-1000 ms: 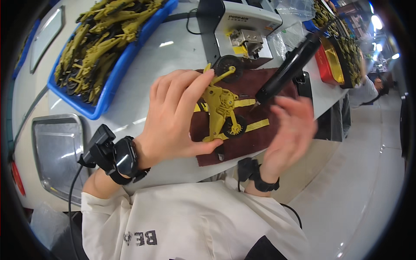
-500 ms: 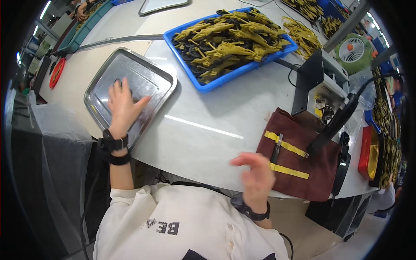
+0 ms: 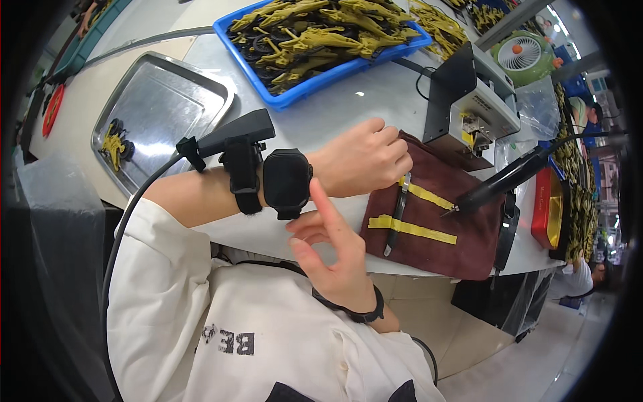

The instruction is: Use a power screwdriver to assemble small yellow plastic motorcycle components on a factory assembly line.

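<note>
My left forearm lies across in front of me, and my left hand [image 3: 368, 159] is closed in a loose fist, palm down, with nothing showing in it. A black smartwatch [image 3: 285, 179] sits on the left wrist. Beside it a black strapped-on device [image 3: 238, 130] with a cable [image 3: 144, 184] is worn. The index finger of my right hand [image 3: 335, 258] points up at the watch's right edge, seemingly touching it; thumb and other fingers are apart and bent, holding nothing. A small yellow-and-black part [image 3: 115, 144] lies in the metal tray [image 3: 161, 94].
A blue bin [image 3: 284, 100] heaped with yellow-and-black parts stands at the back. Right of my hands lies a maroon cloth [image 3: 429, 258] with yellow tape and a slim tool [image 3: 398, 218]. Beyond are a black handheld tool [image 3: 502, 181], a boxy machine [image 3: 479, 110] and a green fan [image 3: 519, 53].
My left hand has left the tray, swung right across my body and closed. My right hand has moved left to the watch. The part in the tray is now uncovered.
</note>
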Action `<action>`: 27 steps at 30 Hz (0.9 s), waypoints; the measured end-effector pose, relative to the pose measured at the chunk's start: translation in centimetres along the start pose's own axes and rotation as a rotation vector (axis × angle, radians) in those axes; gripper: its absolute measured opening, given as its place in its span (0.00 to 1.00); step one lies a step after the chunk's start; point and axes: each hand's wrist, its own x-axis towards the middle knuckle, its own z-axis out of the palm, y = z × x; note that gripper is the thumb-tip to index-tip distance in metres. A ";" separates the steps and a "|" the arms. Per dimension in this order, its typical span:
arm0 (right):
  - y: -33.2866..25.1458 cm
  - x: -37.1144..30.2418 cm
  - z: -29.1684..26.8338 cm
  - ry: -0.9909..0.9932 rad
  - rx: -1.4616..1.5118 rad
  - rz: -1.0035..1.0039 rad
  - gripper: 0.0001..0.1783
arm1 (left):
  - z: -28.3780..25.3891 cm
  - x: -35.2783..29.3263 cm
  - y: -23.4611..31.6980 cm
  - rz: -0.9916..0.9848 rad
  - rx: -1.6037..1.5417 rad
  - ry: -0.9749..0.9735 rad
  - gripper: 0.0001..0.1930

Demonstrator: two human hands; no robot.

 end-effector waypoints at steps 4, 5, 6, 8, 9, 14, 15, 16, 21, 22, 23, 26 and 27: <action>0.8 0.0 -1.6 -0.002 0.292 0.170 0.39 | 1.8 1.5 -0.1 0.015 -0.019 -0.026 0.07; 1.2 -0.2 -1.9 -0.033 0.423 0.189 0.41 | 2.4 1.9 -0.2 0.002 -0.048 -0.027 0.07; 1.5 -0.2 -2.1 -0.062 0.557 0.205 0.42 | 2.7 2.2 -0.2 0.011 -0.055 -0.025 0.07; 1.5 -0.4 -3.3 -0.048 0.533 0.214 0.43 | 3.3 2.9 -0.3 -0.017 -0.105 -0.018 0.07; 1.2 -0.6 -3.9 -0.051 0.514 0.231 0.44 | 3.6 3.1 -0.4 -0.013 -0.118 -0.014 0.07; -1.2 -1.8 -13.7 0.796 0.014 -0.140 0.37 | 4.6 4.7 -2.1 0.058 -0.118 0.017 0.05; -1.7 -2.2 -16.8 0.899 -0.052 -0.180 0.37 | 3.9 4.7 -2.7 0.052 -0.103 0.012 0.05; -2.3 -1.9 -18.8 1.024 -0.248 -0.162 0.33 | 3.5 4.8 -3.5 0.066 -0.085 0.001 0.06; 0.9 -1.8 -26.3 0.748 -0.247 0.218 0.33 | 0.1 4.7 -8.4 0.187 -0.022 0.034 0.07; 1.1 -1.0 -25.6 0.691 -0.305 0.257 0.37 | -0.6 4.6 -9.6 0.189 0.028 0.017 0.07; 2.4 -1.0 -26.1 0.669 -0.376 0.158 0.38 | -1.3 4.5 -10.9 0.191 0.077 -0.003 0.08; 2.0 0.6 -25.9 0.657 -0.315 0.336 0.37 | -2.7 3.1 -14.1 -0.032 0.202 -0.164 0.25; 1.4 0.7 -25.9 0.679 -0.320 0.337 0.36 | -3.5 3.0 -14.5 -0.135 0.196 -0.197 0.30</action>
